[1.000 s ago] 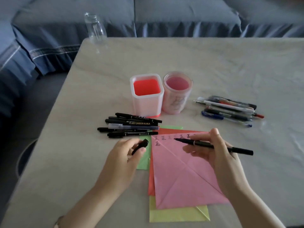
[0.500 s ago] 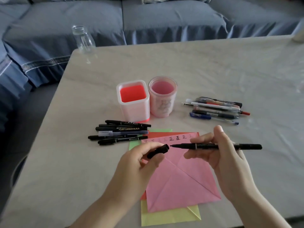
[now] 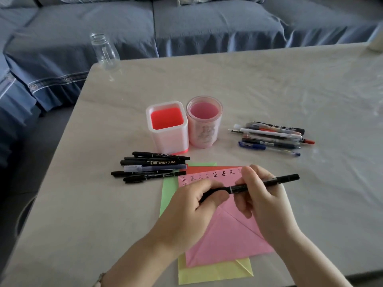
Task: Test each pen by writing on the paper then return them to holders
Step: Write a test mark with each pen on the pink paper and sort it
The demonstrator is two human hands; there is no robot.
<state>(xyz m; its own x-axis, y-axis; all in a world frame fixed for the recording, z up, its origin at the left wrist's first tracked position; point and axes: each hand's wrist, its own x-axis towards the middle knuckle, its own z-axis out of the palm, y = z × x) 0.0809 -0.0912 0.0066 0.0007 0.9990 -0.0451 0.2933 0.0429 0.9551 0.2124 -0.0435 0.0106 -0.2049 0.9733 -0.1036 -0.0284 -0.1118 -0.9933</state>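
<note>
My right hand (image 3: 261, 197) grips a black pen (image 3: 267, 183) by its barrel, held level above the pink paper (image 3: 228, 239). My left hand (image 3: 192, 208) pinches the pen's black cap (image 3: 213, 192), which now sits on the pen's tip. The pink paper carries a row of written characters along its top edge. Two holders stand behind the paper: a square one with a red inside (image 3: 167, 127) and a round pink one (image 3: 204, 123). Both look empty of pens.
Several black markers (image 3: 153, 167) lie left of the paper. A second pile of mixed pens (image 3: 271, 136) lies to the right. Green (image 3: 169, 193), red and yellow (image 3: 215, 274) sheets lie under the pink one. A clear glass jar (image 3: 103, 50) stands at the table's far left corner, a blue sofa behind.
My left hand has brought the cap over to the pen's tip and pushed it on. Both hands have come together above the pink paper.
</note>
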